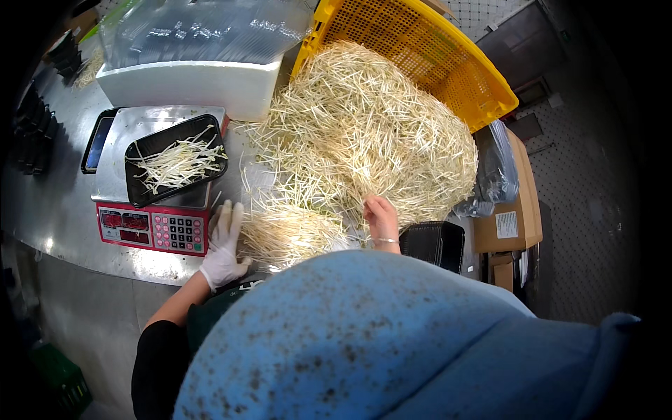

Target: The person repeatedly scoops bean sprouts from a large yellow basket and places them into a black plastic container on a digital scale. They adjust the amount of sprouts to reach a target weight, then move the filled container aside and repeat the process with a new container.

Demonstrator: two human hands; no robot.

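My left hand, in a white glove, lies between the scale and a small pile of bean sprouts, its fingers extended and nothing seen in it. My right hand, bare with a thin bracelet at the wrist, is at the lower edge of the large heap of bean sprouts. Its fingers are curled, and whether they pinch any sprouts is unclear. On the steel plate of a red digital scale sits a black plastic tray, tilted across it, holding some sprouts. Stacked black trays stand right of my right hand.
A yellow perforated crate borders the heap. A white foam box with bagged clear plastic lids stands behind the scale, beside a phone-like device. More black trays are far left; a cardboard box is at right.
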